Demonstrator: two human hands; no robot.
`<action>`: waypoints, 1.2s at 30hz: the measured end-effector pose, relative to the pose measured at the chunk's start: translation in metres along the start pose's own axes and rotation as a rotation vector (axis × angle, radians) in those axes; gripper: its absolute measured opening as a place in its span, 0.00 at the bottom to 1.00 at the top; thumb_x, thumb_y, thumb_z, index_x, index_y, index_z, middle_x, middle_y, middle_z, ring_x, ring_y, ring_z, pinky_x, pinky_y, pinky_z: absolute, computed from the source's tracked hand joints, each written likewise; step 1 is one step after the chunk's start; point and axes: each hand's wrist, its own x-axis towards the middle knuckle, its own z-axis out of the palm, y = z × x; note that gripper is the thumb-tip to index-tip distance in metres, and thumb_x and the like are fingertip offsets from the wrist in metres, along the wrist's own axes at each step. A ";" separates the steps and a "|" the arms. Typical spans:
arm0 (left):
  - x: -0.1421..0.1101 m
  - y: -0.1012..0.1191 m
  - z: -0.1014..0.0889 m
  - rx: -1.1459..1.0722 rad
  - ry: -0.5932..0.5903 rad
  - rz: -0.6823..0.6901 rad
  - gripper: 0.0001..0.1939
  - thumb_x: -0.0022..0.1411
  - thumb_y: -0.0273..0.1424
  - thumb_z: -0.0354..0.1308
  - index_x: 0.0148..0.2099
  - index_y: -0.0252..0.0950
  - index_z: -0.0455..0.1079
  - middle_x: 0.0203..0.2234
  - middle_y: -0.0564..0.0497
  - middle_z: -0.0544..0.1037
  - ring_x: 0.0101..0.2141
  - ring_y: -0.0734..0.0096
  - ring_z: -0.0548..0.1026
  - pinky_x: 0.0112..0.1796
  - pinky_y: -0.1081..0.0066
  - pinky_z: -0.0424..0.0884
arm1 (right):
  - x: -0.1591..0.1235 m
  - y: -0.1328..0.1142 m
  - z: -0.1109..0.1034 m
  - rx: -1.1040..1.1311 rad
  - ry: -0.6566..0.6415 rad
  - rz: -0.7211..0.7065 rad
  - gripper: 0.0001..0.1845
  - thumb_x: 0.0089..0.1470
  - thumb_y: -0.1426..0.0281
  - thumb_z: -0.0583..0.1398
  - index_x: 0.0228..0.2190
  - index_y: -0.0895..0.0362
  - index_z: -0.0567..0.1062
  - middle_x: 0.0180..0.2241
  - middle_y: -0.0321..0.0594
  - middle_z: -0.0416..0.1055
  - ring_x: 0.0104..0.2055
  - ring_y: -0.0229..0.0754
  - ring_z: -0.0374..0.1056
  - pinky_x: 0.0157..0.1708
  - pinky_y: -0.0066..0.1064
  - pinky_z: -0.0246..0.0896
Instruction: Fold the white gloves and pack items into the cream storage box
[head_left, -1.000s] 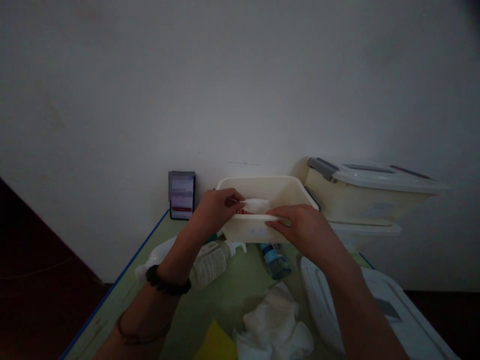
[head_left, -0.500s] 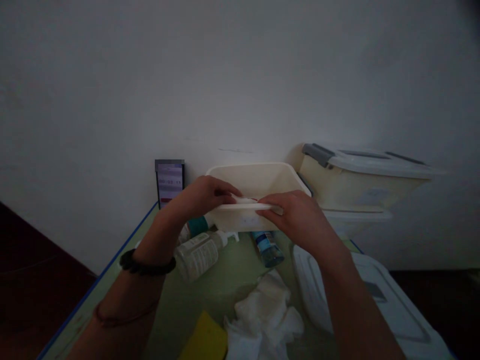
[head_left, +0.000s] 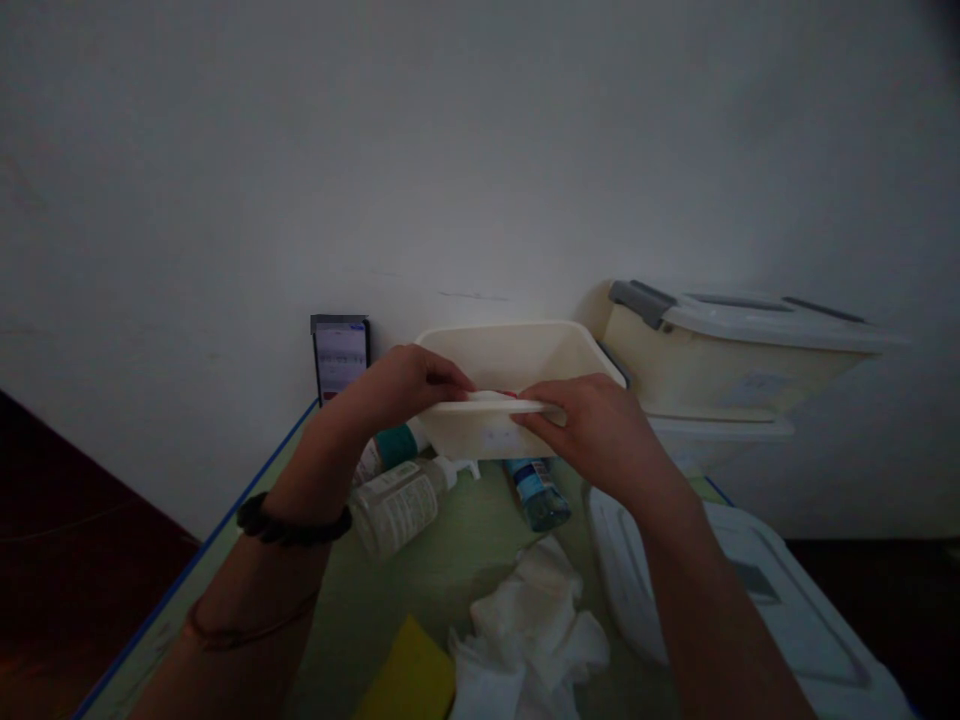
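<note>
A cream-white storage box without a lid stands against the wall, and both my hands are at its front rim. My left hand reaches over the rim with fingers bent together inside, beside a small white thing with a bit of red. What those fingers grip is hidden. My right hand pinches the front rim, thumb outside and fingers over the top, near the red bit. Below the box lie a clear pump bottle, a bottle with a teal band and a blue bottle.
At the right stands a lidded box with grey latches. A loose white lid lies under my right forearm. Crumpled white cloth or tissue and a yellow item lie in front. A phone leans on the wall.
My left fingers have shifted slightly inside the box, and more red shows by the right fingertips. The right hand keeps its place on the rim. The view has shifted slightly.
</note>
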 end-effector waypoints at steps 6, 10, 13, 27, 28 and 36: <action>-0.002 -0.004 -0.002 0.001 -0.042 -0.004 0.13 0.58 0.39 0.56 0.36 0.41 0.80 0.32 0.51 0.84 0.34 0.67 0.79 0.37 0.72 0.68 | 0.000 0.000 0.001 -0.013 0.000 -0.009 0.10 0.56 0.65 0.60 0.36 0.54 0.81 0.34 0.43 0.81 0.39 0.51 0.75 0.38 0.38 0.62; -0.003 0.000 -0.002 -0.004 -0.040 0.004 0.13 0.59 0.38 0.56 0.36 0.40 0.80 0.31 0.53 0.83 0.33 0.69 0.78 0.34 0.75 0.67 | 0.001 0.001 0.001 -0.012 0.007 -0.001 0.11 0.56 0.65 0.60 0.35 0.55 0.81 0.34 0.43 0.81 0.39 0.52 0.75 0.39 0.39 0.62; -0.004 0.006 0.000 0.002 -0.056 0.039 0.16 0.61 0.41 0.53 0.38 0.40 0.80 0.31 0.53 0.83 0.31 0.69 0.77 0.32 0.76 0.66 | 0.001 0.001 0.002 -0.020 0.018 -0.030 0.10 0.56 0.65 0.60 0.35 0.55 0.81 0.34 0.42 0.80 0.39 0.51 0.74 0.39 0.39 0.61; -0.005 0.018 0.010 0.130 0.021 0.124 0.17 0.65 0.37 0.48 0.37 0.33 0.75 0.30 0.47 0.79 0.29 0.69 0.73 0.31 0.73 0.63 | 0.001 0.013 0.008 0.107 0.118 -0.117 0.10 0.53 0.69 0.62 0.39 0.58 0.78 0.40 0.42 0.78 0.44 0.49 0.72 0.49 0.43 0.58; -0.006 0.019 0.010 0.127 0.062 0.134 0.15 0.64 0.36 0.49 0.36 0.32 0.74 0.29 0.47 0.78 0.29 0.70 0.72 0.31 0.73 0.63 | 0.001 0.013 0.007 0.148 0.133 -0.131 0.10 0.53 0.70 0.63 0.38 0.59 0.77 0.39 0.43 0.78 0.44 0.48 0.71 0.49 0.42 0.59; -0.028 0.046 0.004 0.136 0.116 0.156 0.12 0.63 0.35 0.51 0.35 0.33 0.71 0.20 0.54 0.71 0.21 0.76 0.65 0.27 0.74 0.58 | -0.006 -0.008 -0.010 0.306 0.430 -0.221 0.04 0.52 0.73 0.62 0.33 0.57 0.76 0.38 0.44 0.71 0.44 0.45 0.68 0.47 0.37 0.62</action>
